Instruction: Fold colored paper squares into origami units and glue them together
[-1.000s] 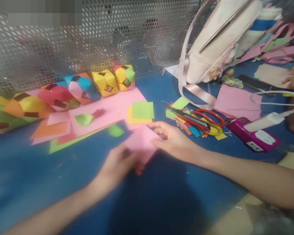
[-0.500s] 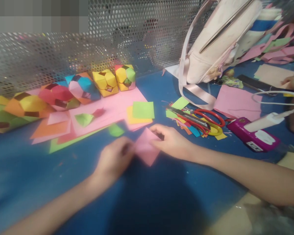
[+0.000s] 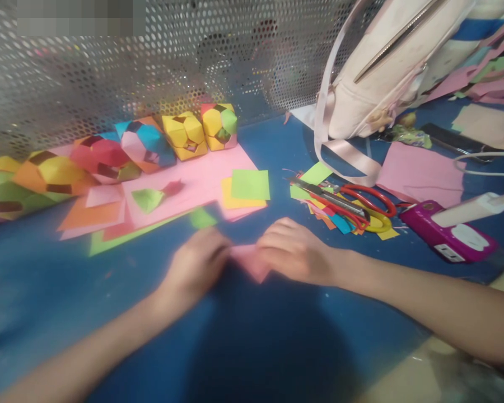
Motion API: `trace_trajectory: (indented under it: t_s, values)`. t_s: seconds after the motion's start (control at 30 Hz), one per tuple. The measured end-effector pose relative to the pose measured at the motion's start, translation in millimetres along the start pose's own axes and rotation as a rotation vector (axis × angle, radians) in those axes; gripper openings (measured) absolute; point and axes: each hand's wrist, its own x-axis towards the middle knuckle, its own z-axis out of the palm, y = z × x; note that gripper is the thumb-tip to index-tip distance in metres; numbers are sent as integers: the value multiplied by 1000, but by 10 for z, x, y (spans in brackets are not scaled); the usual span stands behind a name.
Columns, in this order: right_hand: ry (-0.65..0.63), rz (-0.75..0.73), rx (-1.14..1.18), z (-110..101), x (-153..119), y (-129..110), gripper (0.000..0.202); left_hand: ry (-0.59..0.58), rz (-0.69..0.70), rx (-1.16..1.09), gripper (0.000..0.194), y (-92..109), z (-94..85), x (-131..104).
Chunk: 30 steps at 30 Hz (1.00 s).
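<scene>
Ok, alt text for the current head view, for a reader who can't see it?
A person's bare left hand and bare right hand hold a small pink piece of paper between them over a blue tabletop. Beyond them are a row of faceted multicoloured paper shapes, a bright green square paper sheet and a cream zippered bag.

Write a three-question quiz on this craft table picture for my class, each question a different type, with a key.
1. Multiple choice: What colour is the paper between the left hand and the right hand?
A) blue
B) pink
C) orange

2. True or false: The green square lies partly over a yellow sheet.

3. Short answer: Which of the two hands is nearer the purple box?

Key: 1. B, pink; 2. True; 3. The right hand.
</scene>
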Motion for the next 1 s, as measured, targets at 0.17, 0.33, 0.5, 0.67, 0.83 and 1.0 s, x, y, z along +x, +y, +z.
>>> trace_trajectory:
  t_s: [0.17,0.33,0.5,0.67,0.83,1.0]
  values:
    - [-120,-79,-85,-97,11,-9,33,-57,38,-60,19,-27,-85,30]
    - [-189,-103,-154,-182,44,-60,35,-80,21,-83,17,-52,-103,34]
    - [-180,-168,-197,-199,57,-73,30,-96,8,-96,17,-32,-121,40]
    - [-221,-179,-209,-228,53,-78,30,-106,13,-76,17,-21,-130,45]
    - [-248,-183,-204,-237,44,-89,30,-106,16,-56,18,-16,-129,43]
    - [-252,-185,-203,-229,43,-104,29,-100,18,-57,19,-9,-129,44]
